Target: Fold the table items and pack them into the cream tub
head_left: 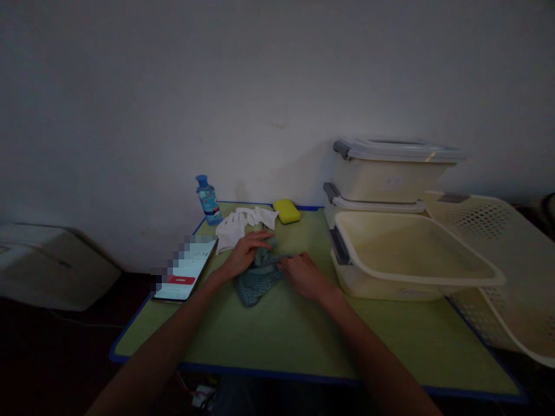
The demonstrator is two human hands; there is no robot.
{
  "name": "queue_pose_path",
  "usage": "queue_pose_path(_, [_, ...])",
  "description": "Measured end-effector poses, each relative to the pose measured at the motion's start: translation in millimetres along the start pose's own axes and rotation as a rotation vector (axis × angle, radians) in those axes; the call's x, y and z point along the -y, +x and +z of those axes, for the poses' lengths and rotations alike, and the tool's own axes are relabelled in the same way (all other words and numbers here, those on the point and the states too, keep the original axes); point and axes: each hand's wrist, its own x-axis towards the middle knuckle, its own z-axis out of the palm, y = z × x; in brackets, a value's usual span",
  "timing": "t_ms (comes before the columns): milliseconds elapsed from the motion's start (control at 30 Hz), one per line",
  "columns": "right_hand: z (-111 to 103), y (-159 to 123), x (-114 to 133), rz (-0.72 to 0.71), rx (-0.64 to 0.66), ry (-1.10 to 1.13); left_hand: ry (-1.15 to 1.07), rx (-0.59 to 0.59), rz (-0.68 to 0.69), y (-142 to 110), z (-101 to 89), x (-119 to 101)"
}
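A grey-blue knitted cloth (259, 283) lies bunched on the green tabletop, its lower end spread flat and its upper part gathered. My left hand (243, 254) is at the gathered upper left part, fingers reaching across it and the thumb below, with some of the fabric between them. On the other side, my right hand (300, 274) is closed, pinching the cloth's right edge. Its fingertips are partly hidden. Just behind my left hand lie white gloves (231, 230), with a yellow sponge (287, 211) to their right.
A blue bottle (208, 201) stands at the back left, and a tablet (186, 271) lies at the left edge. On the right are an open cream bin (390, 283), stacked lidded boxes (390, 173) and a perforated basket (515, 260). The table (269, 341) has a blue rim.
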Motion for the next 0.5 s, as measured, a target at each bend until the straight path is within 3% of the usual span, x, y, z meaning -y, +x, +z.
queue_pose_path(233, [9, 5, -3, 0.262, -0.072, 0.001, 0.129, 0.378, -0.006, -4, 5.7, -14])
queue_pose_path(500, [21, 15, 5, 0.348, -0.09, -0.101, 0.42, 0.383, 0.026, -7, 19.6, -10])
